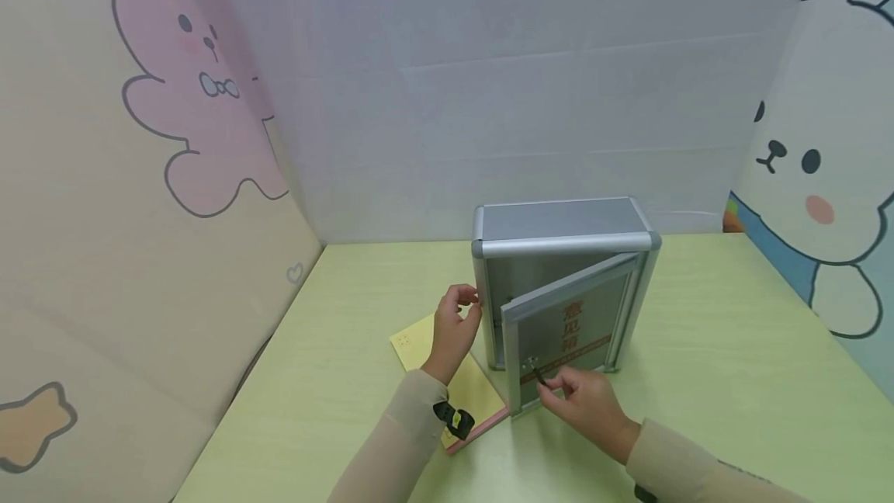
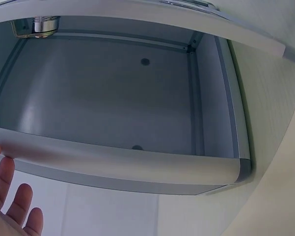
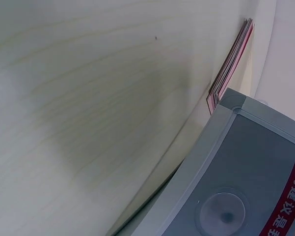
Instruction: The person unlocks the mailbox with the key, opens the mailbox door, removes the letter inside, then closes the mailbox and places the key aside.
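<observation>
A grey metal-framed suggestion box (image 1: 566, 221) stands on the table, its front door (image 1: 573, 324) swung ajar. Orange-red characters mark the door. My right hand (image 1: 587, 406) pinches a small black-headed key (image 1: 539, 376) at the lock on the door's lower left. In the right wrist view, only a sliver of a finger shows at the edge, beside the door panel (image 3: 250, 142). My left hand (image 1: 457, 328) touches the left edge of the box frame with thumb and index fingertips; the other fingers (image 2: 20, 199) are loosely extended. Inside the box, the back wall (image 2: 103, 93) is visible.
A stack of yellow paper or booklets (image 1: 478, 390) with a pink edge lies under my left forearm, against the door's lower corner. The pale green table (image 1: 314, 379) is bounded by cloth walls (image 1: 524, 99) with cartoon animals. A metal lock barrel (image 2: 45, 25) projects behind the door.
</observation>
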A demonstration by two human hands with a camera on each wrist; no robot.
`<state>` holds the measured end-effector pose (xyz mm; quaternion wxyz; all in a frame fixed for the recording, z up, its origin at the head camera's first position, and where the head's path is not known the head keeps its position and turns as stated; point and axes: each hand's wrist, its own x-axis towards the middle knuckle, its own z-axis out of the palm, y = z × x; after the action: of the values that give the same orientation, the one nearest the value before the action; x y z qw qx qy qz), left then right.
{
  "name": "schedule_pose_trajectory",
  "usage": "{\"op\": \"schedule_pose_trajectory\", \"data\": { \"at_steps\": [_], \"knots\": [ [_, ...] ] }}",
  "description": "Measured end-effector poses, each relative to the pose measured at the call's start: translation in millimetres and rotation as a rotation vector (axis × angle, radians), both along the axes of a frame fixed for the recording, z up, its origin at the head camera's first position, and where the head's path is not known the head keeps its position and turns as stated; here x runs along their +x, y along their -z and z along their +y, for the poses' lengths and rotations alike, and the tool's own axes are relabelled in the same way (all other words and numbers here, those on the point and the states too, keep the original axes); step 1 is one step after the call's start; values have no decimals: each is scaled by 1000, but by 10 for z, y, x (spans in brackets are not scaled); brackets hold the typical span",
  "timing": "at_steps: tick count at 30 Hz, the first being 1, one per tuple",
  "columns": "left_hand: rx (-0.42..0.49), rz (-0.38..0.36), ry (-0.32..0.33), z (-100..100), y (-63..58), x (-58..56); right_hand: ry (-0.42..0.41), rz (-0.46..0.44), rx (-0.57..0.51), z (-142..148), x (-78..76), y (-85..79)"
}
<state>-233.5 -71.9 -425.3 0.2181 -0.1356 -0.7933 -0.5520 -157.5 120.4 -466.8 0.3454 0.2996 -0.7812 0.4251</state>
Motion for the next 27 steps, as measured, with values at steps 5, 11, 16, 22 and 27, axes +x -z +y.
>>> {"op": "schedule_pose_trajectory", "data": {
  "at_steps": [5, 11, 16, 22, 27],
  "knots": [
    [-24, -13, -6, -7, -7, 3, 14, 5, 4, -13, -21, 20],
    [-64, -20, 34, -45, -26, -1, 31, 15, 13, -26, -43, 29],
    [-93, -42, 49, -88, -30, -15, 38, 55, 54, -23, -73, 1],
    [-103, -49, 57, -103, -52, -19, 60, 79, 112, -23, -102, -11],
    [-107, -48, 51, -91, -66, -16, 63, 69, 110, -30, -118, -25]
  ]
}}
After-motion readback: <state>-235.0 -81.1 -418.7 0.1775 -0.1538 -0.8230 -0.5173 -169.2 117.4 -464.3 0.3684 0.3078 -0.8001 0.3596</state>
